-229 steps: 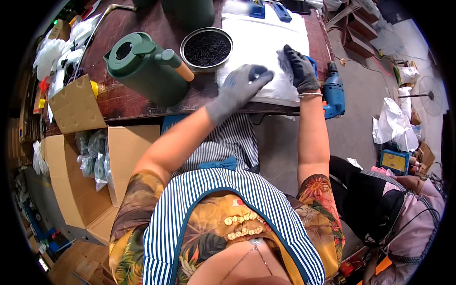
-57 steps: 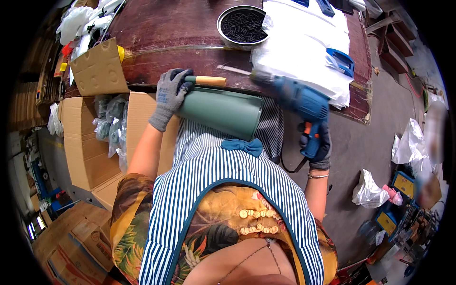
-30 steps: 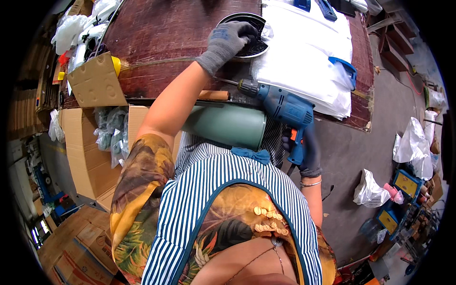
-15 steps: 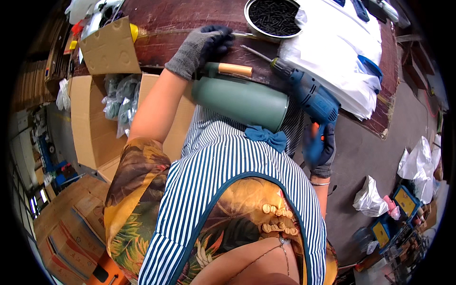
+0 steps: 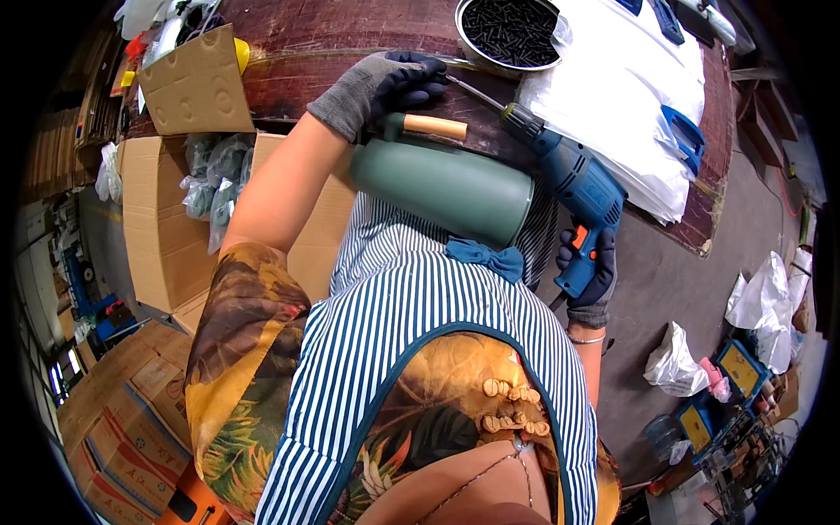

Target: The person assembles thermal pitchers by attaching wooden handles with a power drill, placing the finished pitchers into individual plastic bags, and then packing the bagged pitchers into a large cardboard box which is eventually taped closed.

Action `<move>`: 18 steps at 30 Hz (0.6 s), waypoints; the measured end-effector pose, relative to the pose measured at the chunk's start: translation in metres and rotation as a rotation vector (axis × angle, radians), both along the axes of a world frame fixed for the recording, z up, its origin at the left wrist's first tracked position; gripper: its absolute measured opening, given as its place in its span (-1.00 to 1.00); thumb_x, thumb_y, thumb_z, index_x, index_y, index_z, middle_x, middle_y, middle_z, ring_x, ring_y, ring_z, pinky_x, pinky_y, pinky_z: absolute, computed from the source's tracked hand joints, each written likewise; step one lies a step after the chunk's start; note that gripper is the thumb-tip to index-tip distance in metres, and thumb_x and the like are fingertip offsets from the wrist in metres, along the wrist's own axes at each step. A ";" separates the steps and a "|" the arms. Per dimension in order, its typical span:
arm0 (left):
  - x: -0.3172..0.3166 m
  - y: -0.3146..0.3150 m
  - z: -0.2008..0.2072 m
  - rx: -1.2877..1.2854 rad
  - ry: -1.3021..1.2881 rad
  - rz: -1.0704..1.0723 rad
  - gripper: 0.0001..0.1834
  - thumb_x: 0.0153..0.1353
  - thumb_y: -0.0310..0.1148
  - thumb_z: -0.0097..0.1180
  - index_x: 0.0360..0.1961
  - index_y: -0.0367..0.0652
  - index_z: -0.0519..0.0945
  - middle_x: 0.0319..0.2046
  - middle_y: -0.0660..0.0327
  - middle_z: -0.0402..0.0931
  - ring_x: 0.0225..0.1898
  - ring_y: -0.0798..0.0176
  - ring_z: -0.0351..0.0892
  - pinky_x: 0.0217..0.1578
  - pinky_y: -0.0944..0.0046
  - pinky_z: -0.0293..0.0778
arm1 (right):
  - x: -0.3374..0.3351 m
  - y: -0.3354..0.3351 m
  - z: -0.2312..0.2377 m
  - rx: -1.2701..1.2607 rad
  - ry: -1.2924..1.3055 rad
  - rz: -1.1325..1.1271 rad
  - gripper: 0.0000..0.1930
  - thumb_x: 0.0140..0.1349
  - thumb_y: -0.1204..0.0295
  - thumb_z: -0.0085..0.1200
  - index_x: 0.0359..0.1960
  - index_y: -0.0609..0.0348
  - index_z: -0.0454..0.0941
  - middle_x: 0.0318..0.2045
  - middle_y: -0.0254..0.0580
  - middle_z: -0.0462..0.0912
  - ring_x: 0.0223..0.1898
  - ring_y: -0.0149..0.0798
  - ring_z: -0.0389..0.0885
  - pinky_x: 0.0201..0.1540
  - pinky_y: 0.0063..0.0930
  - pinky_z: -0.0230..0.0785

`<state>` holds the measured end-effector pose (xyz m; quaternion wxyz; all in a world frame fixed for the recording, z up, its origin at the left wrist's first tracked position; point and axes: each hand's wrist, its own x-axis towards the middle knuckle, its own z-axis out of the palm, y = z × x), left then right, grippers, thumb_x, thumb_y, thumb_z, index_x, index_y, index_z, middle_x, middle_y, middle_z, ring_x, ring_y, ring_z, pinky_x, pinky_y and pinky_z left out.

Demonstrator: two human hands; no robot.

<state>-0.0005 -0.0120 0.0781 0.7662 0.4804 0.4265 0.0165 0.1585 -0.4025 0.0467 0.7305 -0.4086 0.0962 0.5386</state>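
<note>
My right hand [image 5: 598, 271], in a dark glove, is closed round the grip of a blue electric drill [image 5: 577, 175]. From its chuck a long screwdriver bit [image 5: 477, 94] points up and left. The bit's tip meets the fingertips of my left hand [image 5: 409, 80], in a grey and dark-blue glove. Those fingers are pinched together; what they hold, if anything, is too small to make out. Below them a green cylindrical jug [image 5: 442, 188] lies on its side across my lap against the table edge. Its light wooden handle [image 5: 435, 128] faces the table.
A metal bowl [image 5: 560, 59] of small black screws stands on the dark red table [image 5: 350, 26]. White plastic sheeting [image 5: 612, 114] covers the table's right part, with a blue piece [image 5: 682, 140] on it. An open cardboard box [image 5: 149, 227] with bagged items [image 5: 223, 166] stands at left.
My left hand has moved slightly right, so its fingertips now meet the bit's tip. The bit's tip has shifted a little upward. The jug stays in place.
</note>
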 end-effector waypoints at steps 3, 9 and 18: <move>0.002 -0.005 -0.003 0.081 0.004 0.011 -0.65 0.36 -0.29 0.14 0.10 -0.20 0.54 -0.02 0.18 0.61 -0.02 0.32 0.65 -0.12 0.45 0.60 | -0.001 0.000 0.001 -0.024 0.013 -0.011 -0.39 0.42 -0.01 -0.06 0.17 0.37 0.36 -0.23 0.04 0.61 -0.39 -0.24 0.56 -0.31 -0.46 0.47; -0.002 -0.006 -0.005 0.052 -0.042 -0.006 -0.64 0.36 -0.23 0.15 0.10 -0.17 0.54 -0.04 0.21 0.61 -0.04 0.33 0.66 -0.12 0.46 0.59 | -0.004 0.000 -0.004 0.031 0.062 -0.015 -0.39 0.40 -0.01 -0.04 0.17 0.36 0.36 -0.22 0.04 0.61 -0.34 -0.22 0.57 -0.29 -0.44 0.47; -0.017 0.010 -0.014 0.088 -0.141 -0.167 -0.58 0.35 -0.27 0.16 0.17 -0.20 0.49 0.04 0.15 0.55 0.09 0.28 0.57 0.07 0.36 0.54 | 0.009 0.007 0.002 -0.018 -0.134 0.058 -0.37 0.39 0.02 -0.02 0.15 0.47 0.34 -0.17 0.13 0.62 -0.30 -0.18 0.60 -0.27 -0.43 0.48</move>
